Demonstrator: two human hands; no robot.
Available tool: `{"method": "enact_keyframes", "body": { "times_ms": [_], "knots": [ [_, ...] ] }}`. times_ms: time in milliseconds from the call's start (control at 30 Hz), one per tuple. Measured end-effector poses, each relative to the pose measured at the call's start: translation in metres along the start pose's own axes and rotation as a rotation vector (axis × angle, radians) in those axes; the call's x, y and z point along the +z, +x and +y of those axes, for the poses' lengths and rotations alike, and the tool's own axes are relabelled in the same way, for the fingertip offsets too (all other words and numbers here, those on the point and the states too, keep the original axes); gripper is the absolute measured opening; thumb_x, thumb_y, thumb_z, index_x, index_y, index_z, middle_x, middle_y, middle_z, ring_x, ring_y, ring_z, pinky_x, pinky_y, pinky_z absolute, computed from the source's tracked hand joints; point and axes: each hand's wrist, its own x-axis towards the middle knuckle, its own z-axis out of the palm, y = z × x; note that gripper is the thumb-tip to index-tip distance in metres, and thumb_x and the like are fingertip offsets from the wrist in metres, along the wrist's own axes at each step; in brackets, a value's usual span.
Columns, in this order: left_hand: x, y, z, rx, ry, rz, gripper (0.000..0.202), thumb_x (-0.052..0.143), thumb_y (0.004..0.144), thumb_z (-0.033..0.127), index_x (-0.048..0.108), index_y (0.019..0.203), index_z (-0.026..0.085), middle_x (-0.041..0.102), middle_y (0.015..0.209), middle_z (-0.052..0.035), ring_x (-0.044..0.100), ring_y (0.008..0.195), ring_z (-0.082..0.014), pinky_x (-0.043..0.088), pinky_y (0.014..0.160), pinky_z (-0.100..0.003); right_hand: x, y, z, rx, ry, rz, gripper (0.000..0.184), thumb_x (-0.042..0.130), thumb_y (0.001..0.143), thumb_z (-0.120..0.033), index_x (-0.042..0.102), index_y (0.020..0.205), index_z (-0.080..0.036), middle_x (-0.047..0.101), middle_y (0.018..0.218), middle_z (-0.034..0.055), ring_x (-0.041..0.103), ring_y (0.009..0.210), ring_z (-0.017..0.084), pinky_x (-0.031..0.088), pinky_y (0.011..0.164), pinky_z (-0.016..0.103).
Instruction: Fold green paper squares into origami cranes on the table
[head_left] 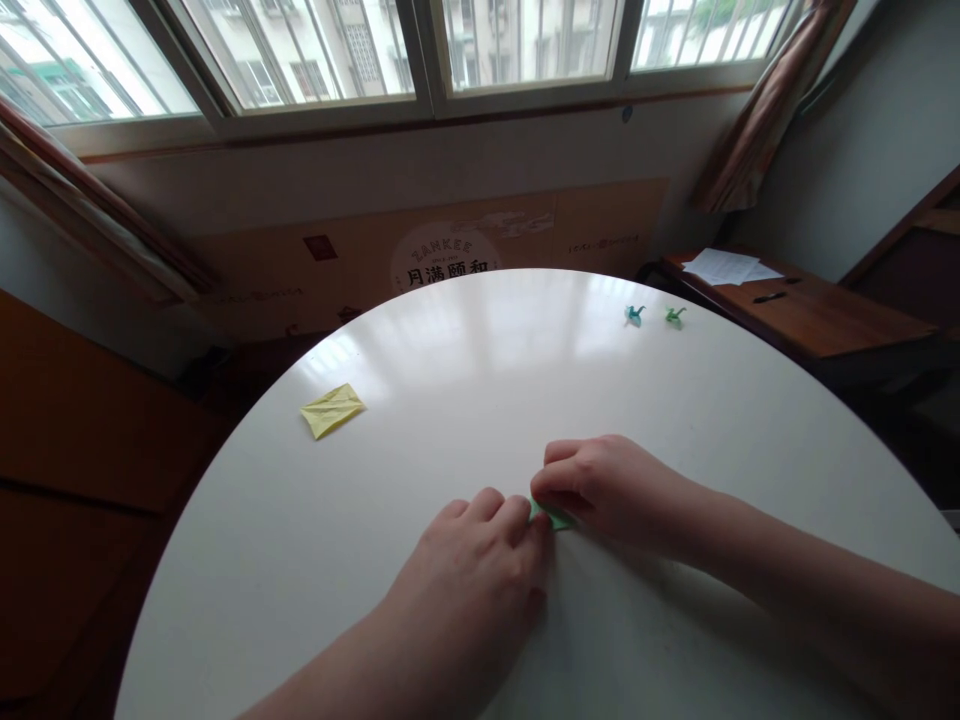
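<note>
- Left hand [480, 560] — bent fingers touch the green paper [556, 521]; can't tell if they grip it.
- Right hand [600, 480] — pinching the green paper.
- Green paper sits between both hands on the white table [285, 560], mostly hidden.
- Yellow paper [333, 410] lies left; blue bird [635, 315] and green bird [674, 316], far right.

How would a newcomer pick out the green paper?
On the white table, the left hand and right hand nearly meet. The green paper shows between them, partly hidden; unlike the yellow paper, blue figure and green figure, it is being touched.
</note>
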Motion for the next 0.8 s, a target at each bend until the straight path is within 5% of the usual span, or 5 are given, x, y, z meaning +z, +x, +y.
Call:
{"method": "enact_keyframes", "body": {
  "times_ms": [267, 800],
  "knots": [
    [0.0, -0.001, 0.002, -0.002, 0.022, 0.022, 0.034, 0.053, 0.09, 0.021, 0.062, 0.123, 0.018, 0.066, 0.113, -0.01, 0.058, 0.102, -0.0304, 0.051, 0.091, -0.051, -0.012, -0.003, -0.01, -0.027, -0.098, -0.039, 0.024, 0.056, 0.091, -0.015, 0.067, 0.07, -0.018, 0.062, 0.077, -0.0011, 0.045, 0.056, 0.009, 0.025, 0.054, 0.024],
    [0.001, -0.002, 0.003, -0.026, 0.03, 0.026, 0.043, 0.057, 0.089, 0.029, 0.06, 0.131, 0.019, 0.065, 0.12, -0.0105, 0.058, 0.106, -0.0308, 0.05, 0.093, -0.049, -0.023, -0.011, -0.021, 0.052, -0.166, -0.171, 0.02, 0.062, 0.082, -0.008, 0.062, 0.064, -0.016, 0.063, 0.069, -0.0012, 0.046, 0.053, 0.009, 0.023, 0.05, 0.025]
  ]
}}
